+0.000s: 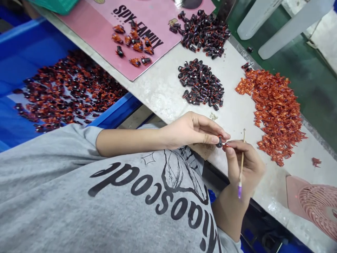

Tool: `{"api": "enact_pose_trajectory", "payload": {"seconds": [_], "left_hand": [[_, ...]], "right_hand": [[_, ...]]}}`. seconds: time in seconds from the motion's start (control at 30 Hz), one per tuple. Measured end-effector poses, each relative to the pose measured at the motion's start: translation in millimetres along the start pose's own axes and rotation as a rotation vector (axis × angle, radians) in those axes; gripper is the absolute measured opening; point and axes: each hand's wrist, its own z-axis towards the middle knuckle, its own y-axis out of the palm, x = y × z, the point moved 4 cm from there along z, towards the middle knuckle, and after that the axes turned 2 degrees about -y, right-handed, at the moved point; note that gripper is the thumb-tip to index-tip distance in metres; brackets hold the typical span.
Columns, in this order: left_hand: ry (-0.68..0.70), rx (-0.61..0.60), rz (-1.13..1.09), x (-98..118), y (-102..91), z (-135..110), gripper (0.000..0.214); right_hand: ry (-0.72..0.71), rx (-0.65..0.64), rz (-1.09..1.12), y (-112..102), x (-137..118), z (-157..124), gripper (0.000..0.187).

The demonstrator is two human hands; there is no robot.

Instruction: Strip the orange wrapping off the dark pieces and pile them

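My left hand [188, 130] pinches a small black plastic piece [219, 142] with an orange rim between thumb and fingertips. Close against it, my right hand [246, 163] is closed, with a small orange piece [225, 146] at its thumb and fingertip. Whether the two pieces touch is hard to make out. A thin tan stick [242, 161] with a purple end lies across the fingers of my right hand. Beyond my hands lies a pile of black pieces [201, 84], and to the right spreads a big heap of orange spiky pieces [279, 112].
Another black pile [205, 33] lies farther back. Several joined orange-and-black pieces [135, 44] rest on a pink printed sheet [92, 21]. On the left, a blue bin [15, 42] holds many joined pieces. A pink fan [297, 193] stands at the right table edge.
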Motion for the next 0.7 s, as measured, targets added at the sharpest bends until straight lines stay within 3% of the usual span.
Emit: {"api": "enact_pose_trajectory", "payload": {"seconds": [0.17, 0.3, 0.37, 0.43, 0.57, 0.7], "left_hand": [[-0.021, 0.036, -0.083, -5.0, -2.9, 5.3, 0.023], [-0.047, 0.008, -0.182, -3.4, -4.4, 5.5, 0.026], [-0.067, -0.020, -0.213, -1.3, -2.0, 4.6, 0.023], [-0.070, -0.038, -0.229, 1.9, 2.1, 2.8, 0.019], [0.137, 0.025, -0.075, 18.1, 10.0, -4.3, 0.013], [0.364, 0.067, 0.217, 37.0, 18.7, -13.2, 0.010]], "right_hand": [[-0.139, 0.158, -0.143, 21.5, -2.0, 1.1, 0.008], [-0.345, 0.404, -0.355, 29.8, -8.6, 0.6, 0.017], [-0.391, 0.494, -0.332, 33.0, -14.3, -2.1, 0.021], [-0.349, 0.525, -0.190, 35.0, -17.1, -3.1, 0.025], [-0.257, 0.555, 0.195, 36.3, -21.1, -0.4, 0.017], [-0.312, 0.563, 0.215, 39.5, -31.4, 3.7, 0.018]]}}
